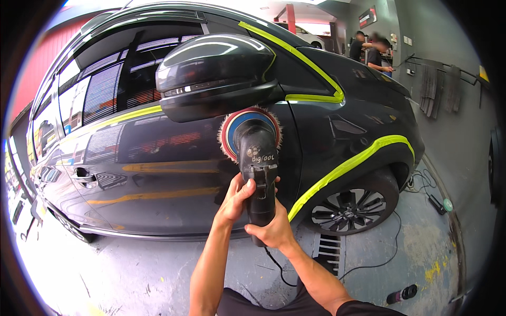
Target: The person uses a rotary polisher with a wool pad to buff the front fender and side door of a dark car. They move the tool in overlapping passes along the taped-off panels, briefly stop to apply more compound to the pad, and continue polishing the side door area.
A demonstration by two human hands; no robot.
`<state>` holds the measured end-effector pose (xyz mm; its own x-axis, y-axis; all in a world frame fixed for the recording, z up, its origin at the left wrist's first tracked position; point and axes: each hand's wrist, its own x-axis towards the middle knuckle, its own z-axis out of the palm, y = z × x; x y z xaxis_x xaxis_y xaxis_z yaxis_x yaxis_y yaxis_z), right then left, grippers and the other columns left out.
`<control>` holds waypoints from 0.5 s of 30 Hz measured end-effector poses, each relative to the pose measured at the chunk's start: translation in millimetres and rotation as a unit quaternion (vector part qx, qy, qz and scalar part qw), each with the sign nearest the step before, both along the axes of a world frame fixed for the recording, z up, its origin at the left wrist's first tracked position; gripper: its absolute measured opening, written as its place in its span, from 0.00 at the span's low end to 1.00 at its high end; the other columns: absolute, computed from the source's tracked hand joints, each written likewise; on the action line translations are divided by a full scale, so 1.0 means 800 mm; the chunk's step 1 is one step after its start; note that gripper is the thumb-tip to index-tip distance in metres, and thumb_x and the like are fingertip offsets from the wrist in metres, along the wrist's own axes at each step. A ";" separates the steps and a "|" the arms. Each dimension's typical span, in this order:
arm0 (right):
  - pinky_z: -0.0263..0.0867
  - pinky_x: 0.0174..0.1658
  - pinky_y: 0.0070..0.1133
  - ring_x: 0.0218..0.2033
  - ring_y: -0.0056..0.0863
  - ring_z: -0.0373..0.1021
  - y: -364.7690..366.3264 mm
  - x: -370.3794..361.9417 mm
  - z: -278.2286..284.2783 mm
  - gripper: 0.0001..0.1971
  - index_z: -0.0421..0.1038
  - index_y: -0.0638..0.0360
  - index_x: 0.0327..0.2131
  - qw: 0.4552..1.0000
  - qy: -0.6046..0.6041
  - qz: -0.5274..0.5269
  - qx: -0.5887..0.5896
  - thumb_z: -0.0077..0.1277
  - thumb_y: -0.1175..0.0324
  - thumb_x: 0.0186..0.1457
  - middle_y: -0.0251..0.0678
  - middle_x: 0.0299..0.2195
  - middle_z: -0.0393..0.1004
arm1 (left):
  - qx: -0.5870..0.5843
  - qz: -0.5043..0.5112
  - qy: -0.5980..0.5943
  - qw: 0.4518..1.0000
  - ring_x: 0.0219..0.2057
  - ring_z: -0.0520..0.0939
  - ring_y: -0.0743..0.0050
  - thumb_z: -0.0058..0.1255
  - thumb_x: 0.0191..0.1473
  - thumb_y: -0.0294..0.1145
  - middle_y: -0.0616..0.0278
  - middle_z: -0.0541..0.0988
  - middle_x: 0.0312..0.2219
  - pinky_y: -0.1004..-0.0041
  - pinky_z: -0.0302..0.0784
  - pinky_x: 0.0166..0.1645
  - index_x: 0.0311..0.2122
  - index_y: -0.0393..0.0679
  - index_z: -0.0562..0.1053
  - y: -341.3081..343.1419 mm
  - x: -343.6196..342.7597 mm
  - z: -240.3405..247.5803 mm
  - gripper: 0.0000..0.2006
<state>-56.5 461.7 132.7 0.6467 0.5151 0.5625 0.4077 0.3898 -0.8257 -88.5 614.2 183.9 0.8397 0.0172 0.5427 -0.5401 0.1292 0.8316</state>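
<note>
Here, both grips are clasped around one tool, a black electric polisher (257,152), held out on the near side of the front door (158,181) of a dark grey car (363,118). The left grip (232,201), a bare hand, wraps the left side of the body, its thumb lying against the housing; the right grip (272,228), also bare, closes around the tail of the same body, a little nearer.

The polisher's long axis runs from near to far, its far end leaning slightly left. The round buffing pad (228,136) is at that far end, which makes the left grip the closer of the two to it. Maroon with a fuzzy pale rim, the pad stands just beneath the wing mirror (216,68), left of the door's front seam. Its working face is turned away, so I cannot say for sure whether it touches the paint.

Pale lettering and a small footprint-like mark show on the polisher's housing. The front wheel (350,211) carries a hub emblem, and a framed sign (367,18) hangs at far right. Green masking tape (345,164) borders the wheel arch. A black cord (273,258) trails from the polisher's tail; a dark bottle (401,294) is at near right on the floor (153,268).
</note>
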 end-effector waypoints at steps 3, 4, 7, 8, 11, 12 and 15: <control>0.73 0.55 0.28 0.51 0.33 0.78 0.005 -0.001 -0.007 0.43 0.64 0.67 0.62 1.000 0.008 0.017 -0.013 0.71 0.71 0.39 0.43 0.49 0.79 | -0.041 0.084 -0.002 0.996 0.44 0.88 0.61 0.61 0.60 0.63 0.45 0.84 0.48 0.62 0.86 0.52 0.60 0.33 0.71 -0.020 -0.011 -0.008 0.40; 0.74 0.55 0.28 0.51 0.35 0.79 0.004 0.001 -0.005 0.45 0.63 0.68 0.63 0.999 0.012 0.027 -0.021 0.71 0.70 0.40 0.46 0.49 0.79 | -0.053 0.110 0.000 0.993 0.43 0.89 0.61 0.60 0.61 0.63 0.46 0.84 0.47 0.63 0.87 0.50 0.58 0.33 0.72 -0.030 -0.013 -0.006 0.39; 0.75 0.54 0.29 0.49 0.37 0.81 -0.003 -0.001 0.005 0.45 0.62 0.67 0.64 0.999 0.019 0.034 -0.038 0.71 0.69 0.41 0.48 0.47 0.81 | -0.067 0.163 0.031 0.984 0.39 0.89 0.62 0.59 0.62 0.62 0.48 0.85 0.42 0.64 0.88 0.46 0.55 0.33 0.74 -0.036 -0.018 -0.005 0.36; 0.75 0.54 0.29 0.48 0.37 0.81 -0.007 0.000 0.010 0.45 0.62 0.67 0.64 0.998 0.020 0.032 -0.048 0.71 0.69 0.41 0.48 0.47 0.81 | -0.072 0.173 0.040 0.982 0.38 0.89 0.63 0.59 0.62 0.62 0.49 0.85 0.41 0.64 0.88 0.45 0.54 0.33 0.74 -0.038 -0.018 -0.002 0.35; 0.77 0.52 0.30 0.48 0.39 0.83 -0.011 0.008 0.007 0.44 0.63 0.64 0.63 0.999 0.004 0.027 -0.037 0.71 0.68 0.41 0.48 0.46 0.82 | -0.082 0.202 0.027 0.976 0.36 0.89 0.64 0.58 0.63 0.60 0.51 0.85 0.38 0.65 0.88 0.43 0.53 0.33 0.74 -0.054 -0.012 0.001 0.34; 0.77 0.52 0.30 0.48 0.39 0.83 -0.012 0.009 0.009 0.44 0.63 0.64 0.63 0.999 0.002 0.033 -0.040 0.71 0.68 0.41 0.47 0.46 0.82 | -0.080 0.212 0.027 0.974 0.36 0.89 0.64 0.58 0.63 0.60 0.51 0.85 0.38 0.66 0.88 0.44 0.53 0.33 0.74 -0.055 -0.013 0.000 0.34; 0.74 0.50 0.23 0.44 0.24 0.77 -0.011 0.012 0.005 0.40 0.64 0.64 0.60 0.998 0.021 0.052 -0.036 0.70 0.75 0.40 0.36 0.45 0.76 | -0.076 0.213 0.028 0.974 0.36 0.88 0.67 0.56 0.64 0.59 0.54 0.84 0.38 0.67 0.86 0.44 0.54 0.34 0.73 -0.056 -0.010 -0.004 0.32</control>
<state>-46.7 452.9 136.7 0.6099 0.6189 0.4950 0.3317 0.3679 -0.8687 -96.5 569.8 180.4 0.7674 0.4463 0.4603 -0.5260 0.0277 0.8500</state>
